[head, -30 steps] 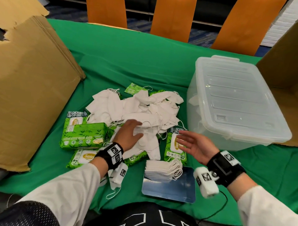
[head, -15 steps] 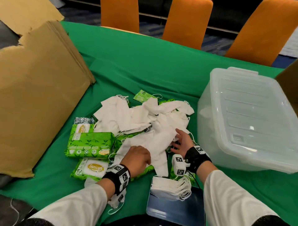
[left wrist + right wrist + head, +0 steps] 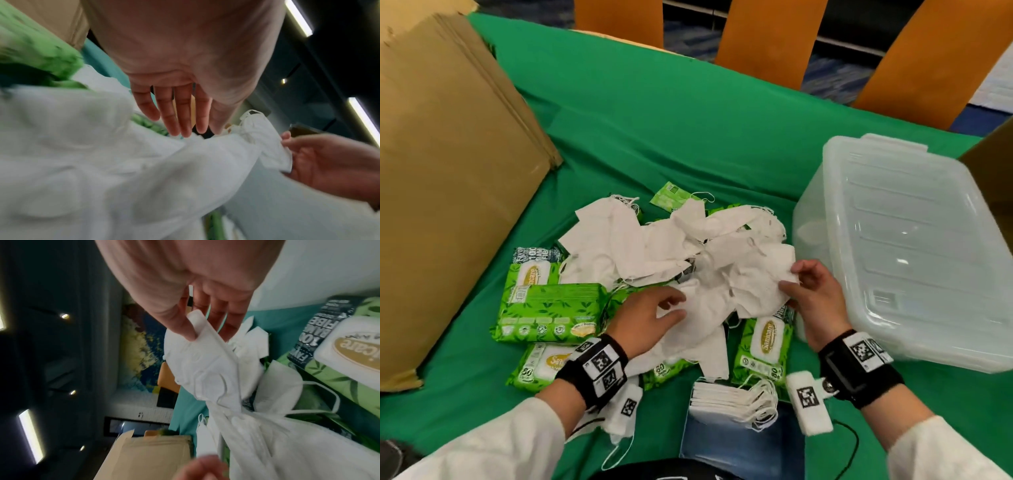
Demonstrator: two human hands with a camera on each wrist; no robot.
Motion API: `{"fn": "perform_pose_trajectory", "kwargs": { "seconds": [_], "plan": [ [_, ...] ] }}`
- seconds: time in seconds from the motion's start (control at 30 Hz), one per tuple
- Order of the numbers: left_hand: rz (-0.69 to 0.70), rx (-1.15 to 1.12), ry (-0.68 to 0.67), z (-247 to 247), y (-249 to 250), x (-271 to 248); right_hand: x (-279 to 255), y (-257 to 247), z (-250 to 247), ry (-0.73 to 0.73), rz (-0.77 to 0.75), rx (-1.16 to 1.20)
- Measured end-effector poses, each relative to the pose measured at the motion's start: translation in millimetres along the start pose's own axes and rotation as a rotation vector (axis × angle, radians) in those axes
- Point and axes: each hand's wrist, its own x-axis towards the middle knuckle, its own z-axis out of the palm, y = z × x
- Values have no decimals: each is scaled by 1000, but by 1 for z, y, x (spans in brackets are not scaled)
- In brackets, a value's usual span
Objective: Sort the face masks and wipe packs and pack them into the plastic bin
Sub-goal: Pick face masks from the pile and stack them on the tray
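A loose heap of white face masks [image 3: 674, 246] lies mid-table over green wipe packs [image 3: 548, 308]. My right hand [image 3: 796, 279] pinches the edge of one white mask [image 3: 207, 368] between thumb and fingers at the heap's right side. My left hand [image 3: 667, 311] lies with straight fingers on the masks at the heap's front; in the left wrist view its fingers [image 3: 180, 118] are extended over the white cloth [image 3: 115, 162]. A neat stack of folded masks [image 3: 732, 399] sits near me. The clear plastic bin [image 3: 914, 246] stands at right with its lid on.
A big flattened cardboard sheet [image 3: 448, 171] leans at the left. More cardboard [image 3: 993, 178] stands behind the bin. A blue pad [image 3: 739, 445] lies under the folded stack. Orange chair backs [image 3: 767, 37] line the far edge of the green tablecloth [image 3: 654, 120].
My right hand moved in from the open table onto the heap and now pinches a mask, lifting its edge. My left hand slid back and then forward over the front masks.
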Motion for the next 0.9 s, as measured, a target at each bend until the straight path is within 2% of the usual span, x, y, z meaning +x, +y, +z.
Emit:
{"fn": "perform_pose_trajectory", "kwargs": {
  "seconds": [0.07,0.17,0.27,0.33,0.37,0.43,0.53,0.57,0.63,0.7,0.9],
  "plan": [
    [-29,-201,25,6,26,5,-11,-7,7,-85,-40,9],
    [-68,-502,-49,16,54,9,-19,-11,20,-295,-2,3],
    [-127,-553,-34,19,58,10,-21,-1,32,-508,150,-136],
    [-151,-485,23,15,50,7,-16,19,35,-543,258,-266],
    [-162,-464,64,13,42,4,-10,31,34,-521,317,-325],
    [-254,-526,175,4,25,-2,4,57,29,-369,462,-374],
    [-410,-726,361,-15,5,-13,21,82,26,-27,622,-96],
    [-432,-747,411,-22,2,-17,23,84,27,19,629,-16],
    [-444,-691,496,-37,-4,-26,26,82,38,-27,639,-1],
    [-434,-593,530,-50,-8,-34,29,80,54,-82,659,-92],
    [-346,-569,584,-72,6,-41,48,89,73,43,720,-277]
  ]
}}
